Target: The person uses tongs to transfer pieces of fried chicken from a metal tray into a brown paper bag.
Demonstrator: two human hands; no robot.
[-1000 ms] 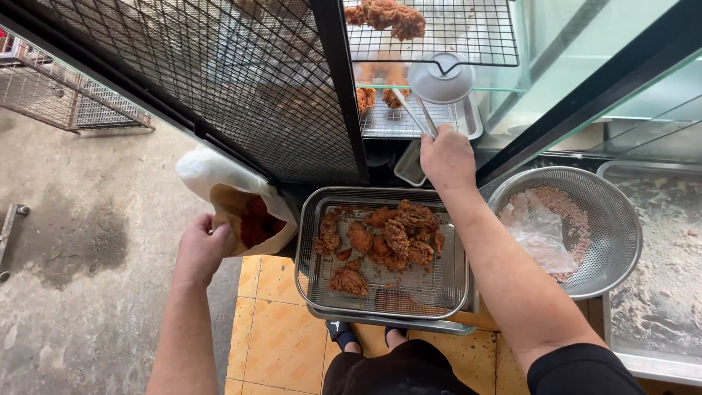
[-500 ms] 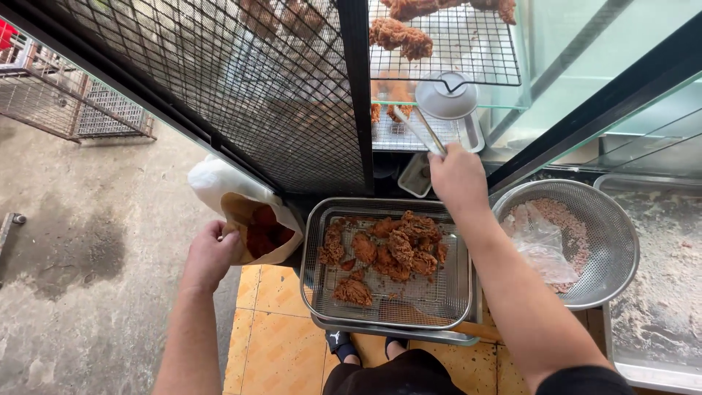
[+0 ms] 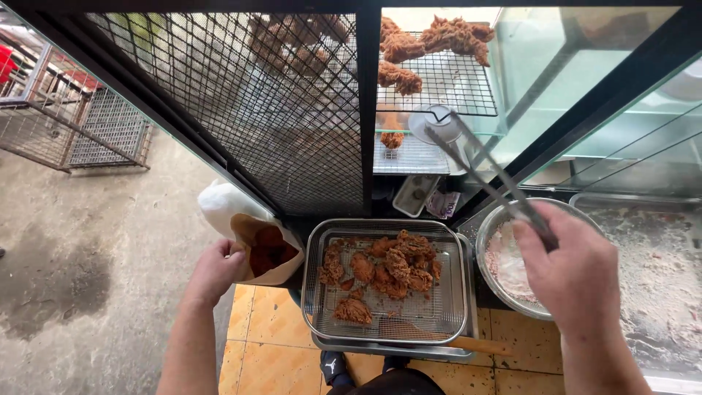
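1. While grey concrete floor is spreading leftward beside orange tiles, the left hand is gripping a brown paper bag.
2. Fried pieces are lying in the wire tray.
3. Having pulled back from the glass case since earlier, the right hand is clasping metal tongs above the flour bowl.

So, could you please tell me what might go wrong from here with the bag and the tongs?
The left hand holds the paper bag by one edge only, beside the tray and over the floor, so a piece could drop past its mouth. The right hand holds the tongs raised and empty near the display glass; they might knock it.
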